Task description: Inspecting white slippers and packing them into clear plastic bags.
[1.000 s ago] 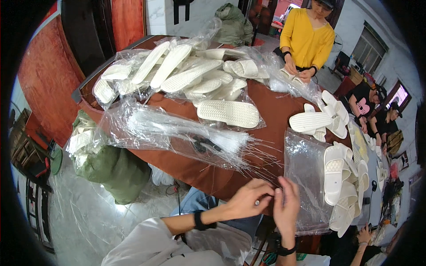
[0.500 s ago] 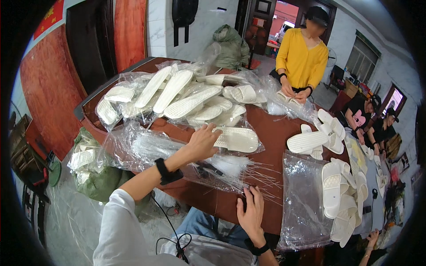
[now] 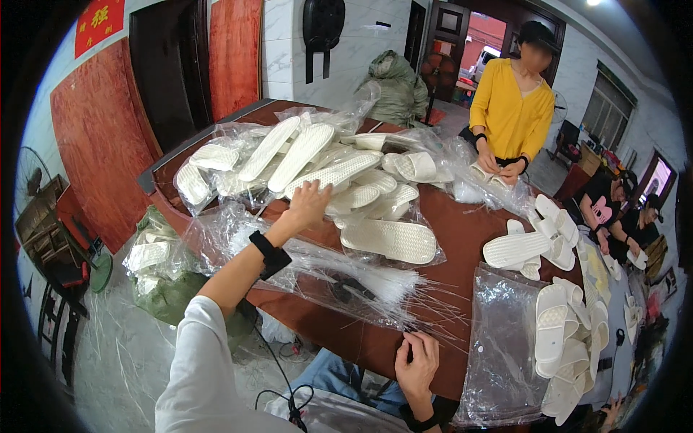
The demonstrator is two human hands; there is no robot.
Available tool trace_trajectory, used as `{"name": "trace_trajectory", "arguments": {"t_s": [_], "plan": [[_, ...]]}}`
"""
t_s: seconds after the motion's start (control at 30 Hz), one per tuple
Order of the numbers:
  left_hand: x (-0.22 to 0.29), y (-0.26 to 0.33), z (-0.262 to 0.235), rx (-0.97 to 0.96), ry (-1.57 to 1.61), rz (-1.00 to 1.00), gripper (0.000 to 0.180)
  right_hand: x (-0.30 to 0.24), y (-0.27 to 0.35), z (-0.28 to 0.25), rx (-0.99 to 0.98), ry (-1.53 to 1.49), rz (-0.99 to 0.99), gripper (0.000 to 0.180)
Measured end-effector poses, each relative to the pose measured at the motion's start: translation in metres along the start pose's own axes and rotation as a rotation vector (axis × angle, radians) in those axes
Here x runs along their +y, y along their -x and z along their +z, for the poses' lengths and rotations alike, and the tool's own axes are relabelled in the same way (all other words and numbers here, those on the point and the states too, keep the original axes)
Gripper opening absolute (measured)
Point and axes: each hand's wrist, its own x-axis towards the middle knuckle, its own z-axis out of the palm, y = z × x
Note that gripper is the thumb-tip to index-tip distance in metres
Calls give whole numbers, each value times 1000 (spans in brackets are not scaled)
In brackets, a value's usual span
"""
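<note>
My left hand point(image 3: 310, 207) reaches over the near edge of a pile of cream-white slippers, fingers spread on the near end of a textured slipper point(image 3: 336, 173). Several slippers in the pile are in clear plastic bags. A bagged slipper point(image 3: 388, 241) lies just right of that hand, sole-like ribbed face up. Below it, a bundle of thin white plastic strands point(image 3: 382, 285) lies in clear film. My right hand point(image 3: 417, 364) rests by the near table edge, at the strands' loose ends, fingers loosely bent and no object visible in them.
Flat clear plastic bags point(image 3: 502, 346) lie right of my right hand, beside stacked unwrapped slippers point(image 3: 552, 332). More slippers point(image 3: 516, 249) sit farther back. Across the brown table point(image 3: 455, 216), a person in yellow point(image 3: 509, 108) handles slippers. A green sack point(image 3: 170, 292) stands at the left.
My left hand has moved left and away from the bagged slipper, onto the pile. My right hand's fingers are more bent. The whole view has shifted slightly.
</note>
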Motion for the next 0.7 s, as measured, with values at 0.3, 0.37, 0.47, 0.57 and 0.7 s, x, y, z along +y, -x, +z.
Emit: {"name": "trace_trajectory", "arguments": {"t_s": [0.3, 0.37, 0.47, 0.57, 0.7], "plan": [[-37, -13, 4, 432, 219, -205, 34, 4, 4, 1, 10, -7, -8, 16], [-37, -21, -18, 591, 257, -97, 33, 4, 3, 1, 4, -3, -9, 16], [-27, -25, -56, 798, 321, 31, 32, 4, 4, 1, 6, 13, -3, 16], [-11, -12, -97, 901, 375, 50, 34, 4, 2, 4, -2, -6, 1, 17], [16, 8, -151, 1062, 595, 127, 23, 5, 2, 2, 5, -3, 2, 18]]}}
